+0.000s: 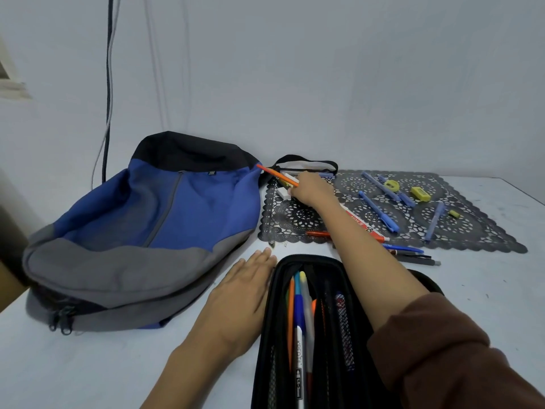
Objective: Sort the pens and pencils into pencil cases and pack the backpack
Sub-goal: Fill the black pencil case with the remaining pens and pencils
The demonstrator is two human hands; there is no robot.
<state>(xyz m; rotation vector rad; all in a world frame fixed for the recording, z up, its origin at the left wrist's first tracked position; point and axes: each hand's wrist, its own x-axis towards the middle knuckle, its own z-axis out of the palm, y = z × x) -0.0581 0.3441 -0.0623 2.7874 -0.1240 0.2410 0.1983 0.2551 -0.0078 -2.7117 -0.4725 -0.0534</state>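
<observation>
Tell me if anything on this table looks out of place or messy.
Nothing looks spilled or damaged. The black lace mat lies skewed on the table, and a few pens sit off its front edge, near the pencil case.

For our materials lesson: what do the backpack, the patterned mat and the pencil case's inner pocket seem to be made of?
Backpack: soft matt woven fabric, judging by its creases and sag. Mat: probably plastic or vinyl, dark grey, pierced with lace-like holes. Inner pocket: black mesh, its open netting visible.
</observation>
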